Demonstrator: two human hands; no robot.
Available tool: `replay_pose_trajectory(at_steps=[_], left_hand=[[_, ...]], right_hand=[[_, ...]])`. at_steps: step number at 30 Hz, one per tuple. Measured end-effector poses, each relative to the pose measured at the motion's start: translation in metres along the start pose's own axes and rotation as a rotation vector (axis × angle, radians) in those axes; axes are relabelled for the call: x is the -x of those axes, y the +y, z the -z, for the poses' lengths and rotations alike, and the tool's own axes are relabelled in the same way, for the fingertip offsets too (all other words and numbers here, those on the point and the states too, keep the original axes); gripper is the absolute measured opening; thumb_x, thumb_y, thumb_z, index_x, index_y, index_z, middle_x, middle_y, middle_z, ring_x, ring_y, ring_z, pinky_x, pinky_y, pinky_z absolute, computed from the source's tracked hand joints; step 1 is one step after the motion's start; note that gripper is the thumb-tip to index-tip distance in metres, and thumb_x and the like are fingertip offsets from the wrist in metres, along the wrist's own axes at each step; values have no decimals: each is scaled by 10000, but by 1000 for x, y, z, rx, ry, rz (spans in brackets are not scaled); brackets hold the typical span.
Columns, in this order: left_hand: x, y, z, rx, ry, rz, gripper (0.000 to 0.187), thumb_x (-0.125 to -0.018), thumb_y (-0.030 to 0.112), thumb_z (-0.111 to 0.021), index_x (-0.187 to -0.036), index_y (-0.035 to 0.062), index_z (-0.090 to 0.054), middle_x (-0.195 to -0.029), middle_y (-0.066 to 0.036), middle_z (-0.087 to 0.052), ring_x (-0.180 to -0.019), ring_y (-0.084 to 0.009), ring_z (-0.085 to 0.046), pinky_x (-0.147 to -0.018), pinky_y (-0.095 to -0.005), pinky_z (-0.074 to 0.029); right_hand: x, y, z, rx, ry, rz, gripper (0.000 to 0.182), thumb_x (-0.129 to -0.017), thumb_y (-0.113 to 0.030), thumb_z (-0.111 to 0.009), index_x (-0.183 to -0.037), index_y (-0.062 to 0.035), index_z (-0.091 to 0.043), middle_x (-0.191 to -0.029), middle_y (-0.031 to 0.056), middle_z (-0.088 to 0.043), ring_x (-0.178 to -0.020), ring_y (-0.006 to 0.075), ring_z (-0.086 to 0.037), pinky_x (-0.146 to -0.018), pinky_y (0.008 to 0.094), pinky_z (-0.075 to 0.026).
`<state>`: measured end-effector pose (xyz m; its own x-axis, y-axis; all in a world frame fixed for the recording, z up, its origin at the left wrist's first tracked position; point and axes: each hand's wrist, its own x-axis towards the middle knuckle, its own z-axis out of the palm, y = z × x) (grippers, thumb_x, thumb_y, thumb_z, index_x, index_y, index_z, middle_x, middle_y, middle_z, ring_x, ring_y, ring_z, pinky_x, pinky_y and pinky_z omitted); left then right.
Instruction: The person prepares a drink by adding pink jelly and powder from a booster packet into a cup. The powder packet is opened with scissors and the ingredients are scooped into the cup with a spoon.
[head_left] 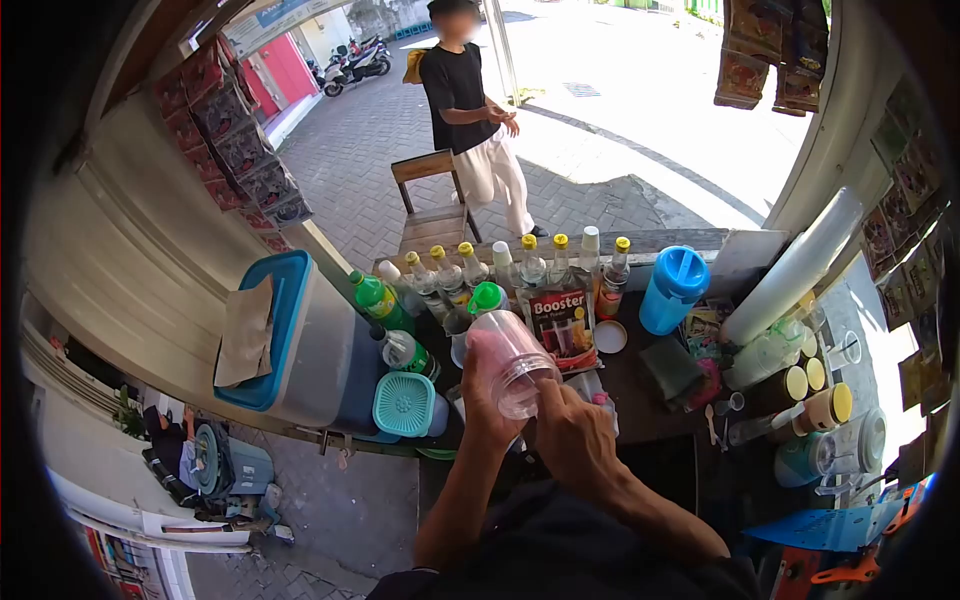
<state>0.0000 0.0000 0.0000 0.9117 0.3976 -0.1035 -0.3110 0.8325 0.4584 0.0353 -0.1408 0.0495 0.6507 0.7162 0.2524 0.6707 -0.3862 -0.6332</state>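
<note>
A clear plastic jar point(512, 355) with pink contents lies tilted over the counter, its uncovered round mouth facing down toward me. My left hand point(488, 405) is wrapped around its side. At the mouth is my right hand point(577, 425), fingers curled and the foremost ones against or just inside the rim; whatever they grip is hidden. Behind the jar stands a red "Booster" drink powder packet point(562, 328). A green-capped bottle point(486, 297) is just beyond the jar, and a teal basket-like lid point(404, 404) lies left of my left hand.
Several yellow-capped glass bottles point(470, 262) line the counter's far edge. A blue-lidded bin point(310, 335) stands left. At right are a blue pitcher point(676, 290), a long stack of plastic cups point(795, 265) and yellow-lidded jars point(828, 408). Beyond the counter, a person point(462, 100) stands near a wooden chair point(424, 168).
</note>
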Motion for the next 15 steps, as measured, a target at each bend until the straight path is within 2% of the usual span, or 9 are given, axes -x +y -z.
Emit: replay_pose_trajectory(at_steps=[3,5,6,7,9,10,11,14,15], left_hand=[[0,-15,4,29,-114,5,675,-876,561,-555,-1314,66,-417,-1213,-147,-534,-1145,-318,-531,-990,-493,-432],[3,-22,16,27,16,-38,661,-872,531,-580,-1315,67,-416,-1217,-141,-531,-1154,-317,-523,-983,-493,-431],[9,-22,11,-10,93,-64,676,-863,516,-602,-1330,70,-403,-1238,-139,-521,-1157,-320,-519,-983,-488,-428],[10,-26,19,-9,87,-75,684,-849,511,-623,-1325,72,-406,-1249,-138,-517,-1152,-326,-518,-984,-492,-423],[18,-31,39,77,39,9,679,-836,524,-630,-1299,69,-431,-1232,-144,-532,-1141,-333,-524,-981,-504,-424],[21,-36,52,77,35,18,679,-836,524,-630,-1299,69,-431,-1232,-144,-532,-1141,-333,-524,-981,-504,-424],[23,-41,66,157,94,36,696,-821,541,-637,-1286,61,-442,-1211,-149,-544,-1129,-338,-531,-981,-510,-424],[40,-54,109,279,222,113,740,-790,574,-650,-1267,43,-458,-1172,-158,-565,-1102,-347,-546,-982,-515,-426],[42,-55,111,321,283,151,765,-773,591,-656,-1260,33,-464,-1156,-161,-574,-1087,-350,-554,-983,-514,-428]], right_hand=[[1,16,-3,-26,43,19,141,-847,-44,-535,-987,-34,-517,-752,188,-623,-642,377,-624,-538,462,-462],[6,28,-18,-26,-63,-27,108,-868,-89,-496,-958,-32,-514,-810,210,-630,-679,371,-642,-559,454,-489],[6,30,-22,-79,-26,-33,98,-878,-106,-509,-943,-35,-524,-812,198,-634,-697,373,-642,-576,461,-489],[10,34,-25,-76,-10,-32,98,-878,-106,-509,-943,-35,-524,-812,198,-634,-697,373,-642,-576,461,-489],[23,43,-31,-157,-75,-8,184,-886,-146,-534,-1033,-38,-560,-871,199,-637,-750,375,-644,-619,474,-495],[33,49,-36,-162,-119,-20,464,-857,-144,-608,-1299,-58,-492,-926,201,-637,-814,379,-634,-678,469,-494],[41,55,-43,-160,-115,-29,464,-857,-144,-608,-1299,-58,-492,-926,201,-637,-814,379,-634,-678,469,-494],[64,64,-60,-262,-206,-101,672,-861,-205,-643,-1437,-83,-319,-1061,235,-607,-915,422,-609,-727,480,-502],[69,63,-59,-258,-203,-114,672,-861,-205,-643,-1437,-83,-319,-1061,235,-607,-915,422,-609,-727,480,-502]])
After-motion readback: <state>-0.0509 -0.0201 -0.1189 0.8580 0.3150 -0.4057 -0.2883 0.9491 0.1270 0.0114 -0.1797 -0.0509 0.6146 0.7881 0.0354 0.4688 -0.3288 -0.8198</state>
